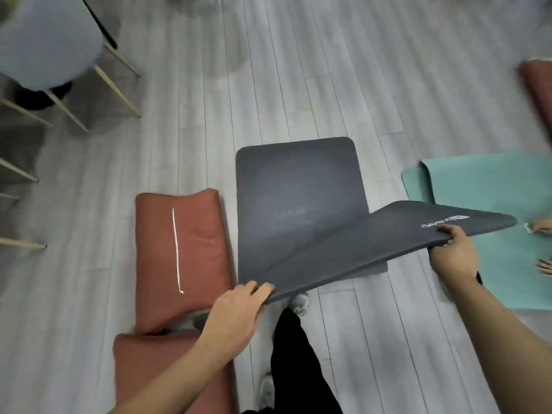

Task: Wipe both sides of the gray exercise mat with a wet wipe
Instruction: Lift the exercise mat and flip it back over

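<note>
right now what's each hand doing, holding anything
Left hand: grips the near edge of the gray mat, fingers curled over it.
Right hand: grips the lifted end of the same mat, near its logo.
No wet wipe visible in either hand.

The setting was an indoor exercise or studio room. Pale grey wood-plank flooring [298, 70] covered the area. Several mats lay on it: a gray exercise mat [298, 198], a teal mat [493, 189], and terracotta cushioned pads [179, 234]. A round stool [44, 40] with slender wooden legs stood nearby.
</note>
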`<state>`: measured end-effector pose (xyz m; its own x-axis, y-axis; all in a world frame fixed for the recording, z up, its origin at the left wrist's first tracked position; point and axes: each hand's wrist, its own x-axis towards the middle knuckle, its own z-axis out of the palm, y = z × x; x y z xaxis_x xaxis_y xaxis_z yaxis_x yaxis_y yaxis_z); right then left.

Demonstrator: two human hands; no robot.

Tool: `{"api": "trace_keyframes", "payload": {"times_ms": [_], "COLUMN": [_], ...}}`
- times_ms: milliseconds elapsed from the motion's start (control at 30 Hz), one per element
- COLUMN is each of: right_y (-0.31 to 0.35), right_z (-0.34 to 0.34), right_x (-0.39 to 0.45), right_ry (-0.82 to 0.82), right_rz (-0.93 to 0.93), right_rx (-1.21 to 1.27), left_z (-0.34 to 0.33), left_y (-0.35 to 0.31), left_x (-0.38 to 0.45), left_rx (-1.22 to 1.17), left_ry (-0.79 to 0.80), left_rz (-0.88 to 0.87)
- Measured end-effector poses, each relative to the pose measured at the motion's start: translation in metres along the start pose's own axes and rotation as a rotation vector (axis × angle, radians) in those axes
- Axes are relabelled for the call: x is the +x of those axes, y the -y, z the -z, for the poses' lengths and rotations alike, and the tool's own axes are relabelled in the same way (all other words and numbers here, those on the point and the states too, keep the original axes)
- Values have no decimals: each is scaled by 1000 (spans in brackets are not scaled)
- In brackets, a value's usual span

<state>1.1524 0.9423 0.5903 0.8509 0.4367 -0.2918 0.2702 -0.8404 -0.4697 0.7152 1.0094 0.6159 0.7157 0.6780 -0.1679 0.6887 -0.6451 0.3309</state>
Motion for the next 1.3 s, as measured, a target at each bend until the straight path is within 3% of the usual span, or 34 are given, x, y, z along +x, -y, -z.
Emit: {"api": "trace_keyframes", "payload": {"times_ms": [233, 400, 633, 833, 967, 1100, 1300], "right_y": [-29, -20, -43, -103, -167, -265, -419], "right_z": [69, 120, 156, 181, 178, 152, 91], "right_x": [-95, -126, -140, -164, -198, -235, -277], "right_ry": [-89, -140, -76, -11, 63, 137, 167], "right_rz": [264, 430, 690, 865, 801, 692, 550], "right_rx": [-154, -209, -231, -227, -201, -267, -347], "left_z": [-61, -77, -124, -175, -194, -233, -330], "left_y": [-67, -136, -248, -332, -335, -321, -304], "left_x": [-142, -190, -237, -292, -325, -366, -421], "left_rx": [-321, -493, -511, -587, -339, -196, -112], "left_ry": [91, 161, 74, -8, -81, -21, 56], "left_rz": [183, 195, 354, 512, 671, 760, 716]}}
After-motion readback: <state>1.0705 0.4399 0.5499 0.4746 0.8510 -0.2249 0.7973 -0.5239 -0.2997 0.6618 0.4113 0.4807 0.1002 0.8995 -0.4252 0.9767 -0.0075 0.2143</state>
